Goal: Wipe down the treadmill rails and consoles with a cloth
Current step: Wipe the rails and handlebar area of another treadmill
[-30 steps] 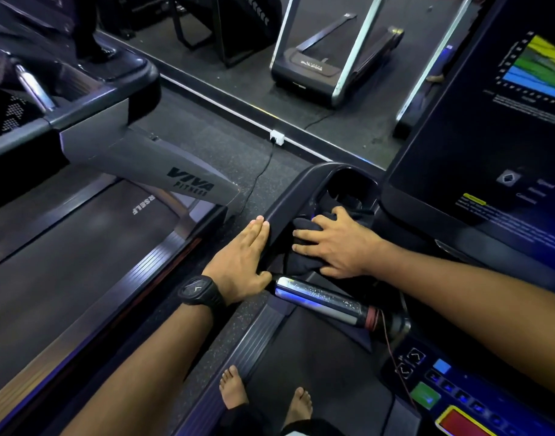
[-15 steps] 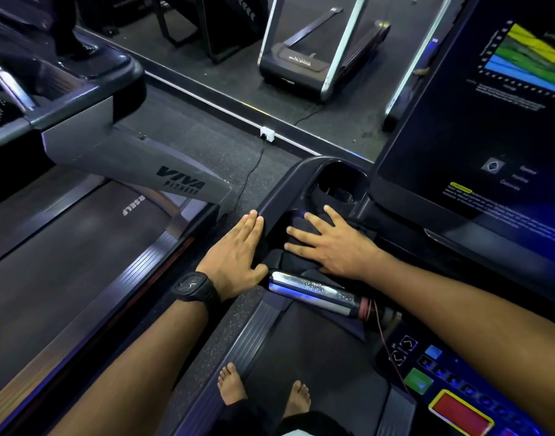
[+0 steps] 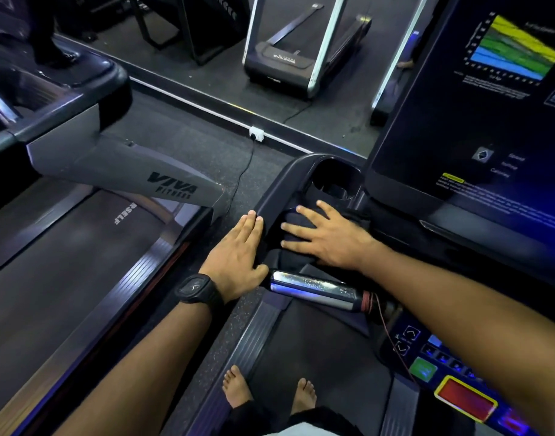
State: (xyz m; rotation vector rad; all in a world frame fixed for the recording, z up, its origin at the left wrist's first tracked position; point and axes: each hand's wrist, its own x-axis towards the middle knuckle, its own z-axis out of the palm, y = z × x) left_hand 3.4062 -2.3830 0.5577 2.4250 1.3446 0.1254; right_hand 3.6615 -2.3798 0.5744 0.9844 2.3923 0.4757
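The neighbouring treadmill (image 3: pixel 112 171) fills the left of the view, well apart from the work. On the right rises the dark console screen (image 3: pixel 477 136) of the machine the person stands on barefoot. Below the screen's left corner sits the console's side tray (image 3: pixel 277 187), a black moulded pocket whose long axis runs away from the person, with a round cup holder (image 3: pixel 333 177) at its far end. Across the near end of the tray lies a chrome hand grip (image 3: pixel 314 289), its length running left to right toward the button panel (image 3: pixel 458 398). The dark cloth (image 3: pixel 292 218) is bunched inside the tray, directly under the right hand (image 3: pixel 329 237), whose fingers are spread and straight, pressing the fabric flat rather than clutching it. The left hand (image 3: pixel 238 250), with a black watch (image 3: pixel 197 289) on its wrist, rests on the tray's outer rim with fingers straight and together, holding nothing, apparently as a brace. The step in hand looks like wiping the tray floor. The cup holder lies just ahead of the right fingertips along the tray's axis, and the chrome grip just behind the heel of that hand. The right hand, already on the cloth, is therefore the one placed to push forward or draw back.
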